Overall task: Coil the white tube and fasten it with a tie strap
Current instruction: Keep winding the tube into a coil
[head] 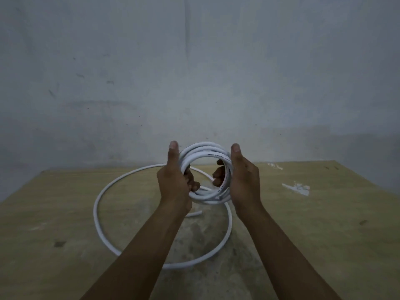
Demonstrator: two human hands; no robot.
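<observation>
now | left hand point(173, 180), right hand point(244, 180) both grip white tube point(205, 147) coil | loose loop point(173, 266) inside table point(324, 224) edges

A scuffed tan wooden table point(324, 234) with white paint smears point(296, 188) stands before a stained grey wall point(194, 72).

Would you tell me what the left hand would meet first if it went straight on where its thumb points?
Most likely the grey wall behind the table; nothing else shows ahead of the left hand, which grips the coiled tube, though depth is unclear.
</observation>
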